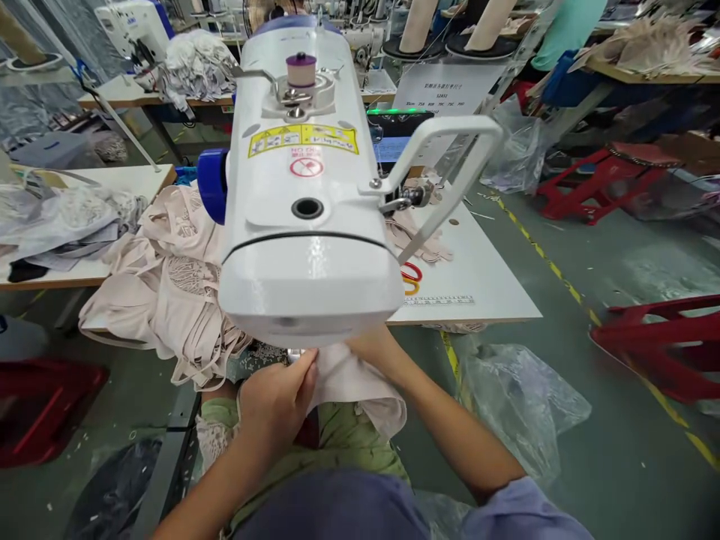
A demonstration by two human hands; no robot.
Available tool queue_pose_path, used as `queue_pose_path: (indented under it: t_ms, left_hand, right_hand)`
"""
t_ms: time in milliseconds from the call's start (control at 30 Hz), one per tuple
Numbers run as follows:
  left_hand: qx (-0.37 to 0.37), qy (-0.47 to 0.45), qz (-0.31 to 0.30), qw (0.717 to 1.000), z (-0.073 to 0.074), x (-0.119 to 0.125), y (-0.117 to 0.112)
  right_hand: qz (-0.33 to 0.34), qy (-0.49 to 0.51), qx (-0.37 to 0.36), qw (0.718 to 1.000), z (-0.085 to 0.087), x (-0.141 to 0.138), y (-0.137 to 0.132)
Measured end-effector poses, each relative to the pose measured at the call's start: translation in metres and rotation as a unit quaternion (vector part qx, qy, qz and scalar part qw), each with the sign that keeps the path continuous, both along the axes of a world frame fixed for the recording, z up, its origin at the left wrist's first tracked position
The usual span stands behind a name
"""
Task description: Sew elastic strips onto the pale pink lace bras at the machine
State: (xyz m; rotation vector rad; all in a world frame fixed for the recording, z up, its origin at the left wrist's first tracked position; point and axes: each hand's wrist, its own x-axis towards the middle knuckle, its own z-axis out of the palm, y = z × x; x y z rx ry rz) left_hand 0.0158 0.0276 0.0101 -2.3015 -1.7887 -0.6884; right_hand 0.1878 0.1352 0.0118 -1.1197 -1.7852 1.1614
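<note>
A white sewing machine (312, 285) fills the middle of the view, and its head hides the needle area. Just below the head, my left hand (275, 401) is closed, thumb pressed against the fingers at the edge of a pale pink fabric piece (352, 382). My right hand (374, 349) lies at the fabric's other side, its fingers hidden beneath the machine head. The fabric's lower end hangs loosely over my lap. To the left of my left hand, a heap of pale pink bras (180, 285) droops over the table edge.
Red-and-yellow-handled scissors (412, 279) and a ruler (439, 300) lie on the white table (495, 289) at right. A metal lever frame (455, 127) juts from the machine. Red stools (664, 345) and plastic bags (523, 405) occupy the floor. A person (571, 34) is behind.
</note>
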Motion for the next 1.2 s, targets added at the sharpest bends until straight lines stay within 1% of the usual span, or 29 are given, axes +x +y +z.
queue_pose_path:
  t_ms: [100,200,300,600,867,1033,1133,1200]
  left_hand:
    - [-0.006,0.009,0.000,1.000,0.003,-0.001,0.001]
    - [-0.007,0.015,-0.001,1.000,0.005,-0.002,0.002]
    - [-0.010,0.018,0.000,1.000,0.006,-0.002,0.003]
    - [-0.023,0.031,-0.006,0.999,0.005,-0.003,0.002]
    - [0.001,0.042,-0.004,0.999,0.003,-0.002,0.003]
    - [0.014,0.067,-0.016,0.998,0.006,-0.006,0.002]
    - [0.041,0.090,-0.008,0.995,0.009,-0.008,0.002]
    - [0.059,0.099,-0.021,0.993,0.010,-0.009,0.002]
  right_hand:
    - [-0.010,-0.039,0.039,0.998,0.007,0.001,0.000]
    - [-0.026,-0.059,0.056,0.996,0.013,0.002,-0.002]
    - [-0.034,-0.066,0.056,0.996,0.015,0.002,-0.004]
    - [-0.033,-0.048,0.050,0.997,0.014,0.002,-0.002]
    - [-0.023,-0.057,0.059,0.996,0.018,0.002,-0.006]
    - [-0.025,-0.051,0.049,0.997,0.014,-0.003,-0.003]
    - [-0.015,-0.044,0.045,0.998,0.007,-0.004,0.001]
    - [-0.010,-0.033,0.045,0.998,0.004,-0.004,0.003]
